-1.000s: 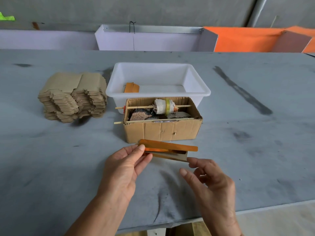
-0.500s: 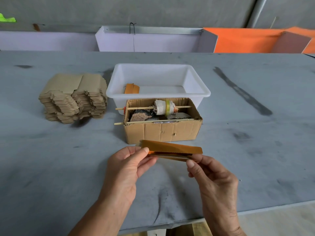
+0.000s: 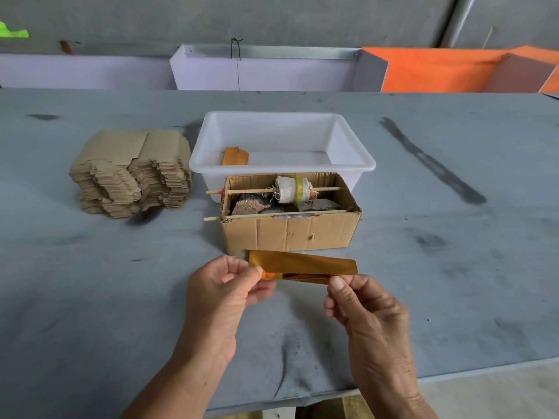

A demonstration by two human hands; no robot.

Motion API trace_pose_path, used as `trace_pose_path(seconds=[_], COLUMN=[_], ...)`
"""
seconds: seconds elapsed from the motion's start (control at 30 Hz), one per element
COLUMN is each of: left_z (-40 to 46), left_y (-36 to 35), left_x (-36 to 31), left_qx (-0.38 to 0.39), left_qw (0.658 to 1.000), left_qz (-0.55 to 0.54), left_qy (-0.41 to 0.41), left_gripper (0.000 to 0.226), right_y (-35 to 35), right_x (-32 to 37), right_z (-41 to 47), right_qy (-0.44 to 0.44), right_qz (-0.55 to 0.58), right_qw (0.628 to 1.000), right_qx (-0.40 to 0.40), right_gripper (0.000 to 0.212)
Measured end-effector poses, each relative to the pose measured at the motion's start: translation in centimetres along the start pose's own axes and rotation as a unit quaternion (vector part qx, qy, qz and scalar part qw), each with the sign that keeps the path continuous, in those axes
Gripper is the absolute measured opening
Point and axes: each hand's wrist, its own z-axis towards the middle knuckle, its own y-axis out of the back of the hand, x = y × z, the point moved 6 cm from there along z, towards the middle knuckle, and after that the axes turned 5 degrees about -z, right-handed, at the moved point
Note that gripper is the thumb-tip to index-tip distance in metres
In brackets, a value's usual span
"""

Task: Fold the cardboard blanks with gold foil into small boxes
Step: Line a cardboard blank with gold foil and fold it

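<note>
i read a mid-fold: both hands, left (image 3: 223,285) and right (image 3: 360,300), pinch 1 gold foil blank (image 3: 302,265); next, crease its panels squarely.

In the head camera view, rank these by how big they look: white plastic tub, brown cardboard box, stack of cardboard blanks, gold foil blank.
1. white plastic tub
2. brown cardboard box and stack of cardboard blanks: too alike to rank
3. gold foil blank, though nearest the camera

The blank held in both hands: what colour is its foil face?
Shiny gold with orange glints on the blank, seen best in the head view.
</note>
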Motion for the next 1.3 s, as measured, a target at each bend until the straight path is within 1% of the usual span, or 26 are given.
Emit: trace_pose_path(seconds=[0.13,0.23,0.33,0.4,0.5,0.57,0.63,0.7,0.77,0.83,0.87,1.0,1.13,1.23,1.3], left_z=[-0.2,-0.3,-0.4,-0.4,-0.5,-0.7,-0.8,-0.9,-0.7,-0.3,-0.1,0.8,0.9,0.8,0.6], left_y=[0.1,0.1,0.0,-0.2,-0.4,-0.3,-0.3,-0.7,-1.3,-1.7,-1.8,-1.5,-1.7,-2.0,-2.2], left_x=[-0.6,-0.6,-0.2,-0.1,-0.1,-0.3,-0.8,-1.9,-2.7,-2.7,-2.6,-1.7,-1.1,-0.6,-0.3], left_qx=[-0.013,-0.008,0.005,0.014,0.032,0.041,0.074,0.131,0.184,0.23,0.246,0.269,0.308,0.318,0.317], left_qw=[0.998,0.997,0.999,0.999,0.997,0.997,0.99,0.967,0.931,0.908,0.904,0.909,0.9,0.897,0.9], left_qz=[0.039,0.045,0.005,-0.037,-0.064,-0.03,0.028,0.129,0.24,0.299,0.309,0.306,0.307,0.308,0.296], left_qy=[-0.05,-0.059,-0.032,-0.012,-0.026,-0.065,-0.117,-0.175,-0.205,-0.182,-0.164,-0.082,-0.017,0.014,0.035], left_gripper=[0.016,0.014,0.013,0.013,0.01,0.027,0.043,0.043,0.037,0.031,0.027,0.025,0.017,0.016,0.016], right_y=[-0.2,-0.3,-0.2,-0.1,0.2,0.5,0.6,0.5,0.4,0.3,0.3,0.5,0.5,0.3,0.2], right_x=[0.0,0.2,0.2,0.0,-0.1,-0.1,-0.1,-0.1,0.1,0.2,0.3,0.4,0.1,0.2,0.2], right_z=[0.1,0.1,0.2,0.2,0.2,0.2,0.2,0.2,0.3,0.3,0.4,0.4,0.4,0.4,0.3], right_qy=[0.001,0.01,0.008,0.002,-0.01,-0.01,-0.009,-0.01,-0.009,-0.01,-0.01,-0.012,-0.019,-0.015,-0.013], right_qz=[0.012,0.005,0.008,0.01,0.025,0.028,0.02,0.01,-0.002,-0.014,-0.02,-0.037,-0.027,-0.009,0.0], right_qw=[1.0,1.0,1.0,1.0,1.0,1.0,1.0,1.0,0.999,0.998,0.997,0.996,0.996,0.997,0.997], right_qx=[0.007,0.006,0.008,0.007,0.001,-0.003,0.003,0.019,0.039,0.061,0.069,0.082,0.085,0.078,0.074], right_gripper=[0.009,0.011,0.006,0.009,0.011,0.011,0.012,0.012,0.014,0.015,0.015,0.02,0.012,0.012,0.014])
